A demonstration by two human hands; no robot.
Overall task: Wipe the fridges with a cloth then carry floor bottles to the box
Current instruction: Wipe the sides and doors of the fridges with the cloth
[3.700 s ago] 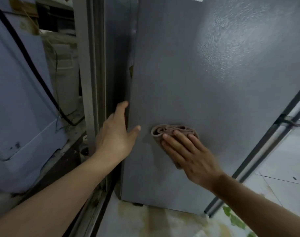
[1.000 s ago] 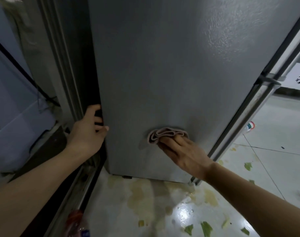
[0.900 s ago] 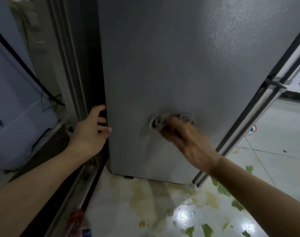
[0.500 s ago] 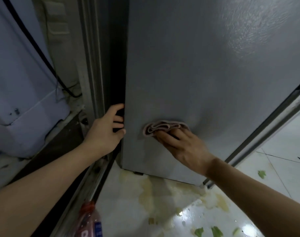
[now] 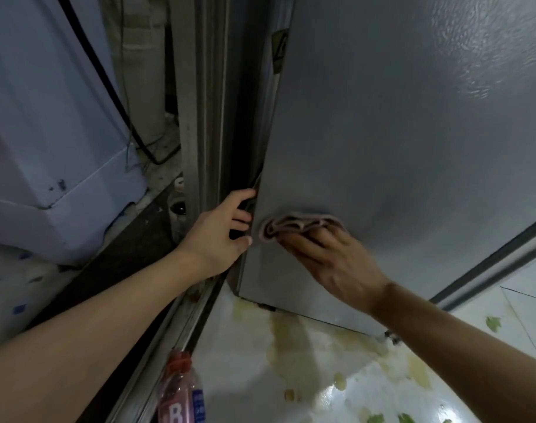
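The grey fridge point(image 5: 397, 132) fills the right half of the view, its textured side panel facing me. My right hand point(image 5: 330, 257) presses a folded pink cloth point(image 5: 294, 225) flat against the panel's lower left part, fingers straight over the cloth. My left hand point(image 5: 217, 230) grips the fridge's left back edge, fingers curled into the dark gap behind it, thumb on the panel. A pink-capped plastic bottle point(image 5: 179, 392) with a pink label stands on the floor at the bottom, by the sliding-door track.
A metal door frame and track point(image 5: 196, 148) run beside the fridge. Left of it stands a white appliance point(image 5: 47, 132) with a black cable point(image 5: 108, 96). The tiled floor point(image 5: 260, 361) is wet, stained yellow, with green leaf scraps point(image 5: 494, 323).
My right hand has slid the cloth left along the panel toward the fridge's edge, close to my left hand. My left hand still grips the edge. The view has shifted, showing more of the bottle.
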